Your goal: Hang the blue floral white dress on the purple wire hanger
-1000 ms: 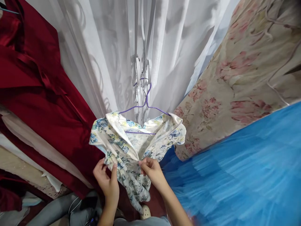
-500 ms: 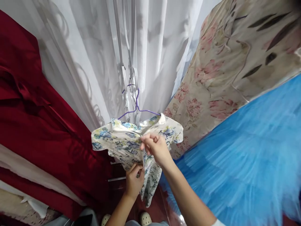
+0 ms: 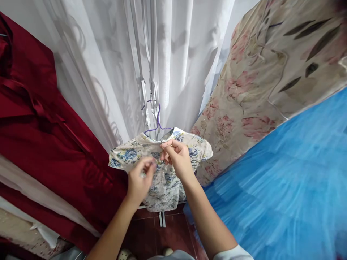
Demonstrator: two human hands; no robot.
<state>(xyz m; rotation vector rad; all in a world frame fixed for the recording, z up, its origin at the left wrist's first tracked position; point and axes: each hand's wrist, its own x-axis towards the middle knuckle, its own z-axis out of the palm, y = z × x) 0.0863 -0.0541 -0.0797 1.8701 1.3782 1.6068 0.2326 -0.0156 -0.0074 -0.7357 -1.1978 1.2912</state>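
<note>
Small floral blouse hangs on purple hanger before white curtain, between red garment and blue tulle. Front gaped a second ago, now drawn together up to the collar. Right hand has moved up and pinches the neckline tight. Left hand is blurred, fingers curled at the blouse front, hold unclear.

You've got two hands in frame: one left hand, one right hand. One small floral dress, one purple wire hanger. Four large fabrics: one white sheer curtain, one red cloth, one beige rose-print cloth, one blue tulle; plus two shoe tips at the bottom edge.
</note>
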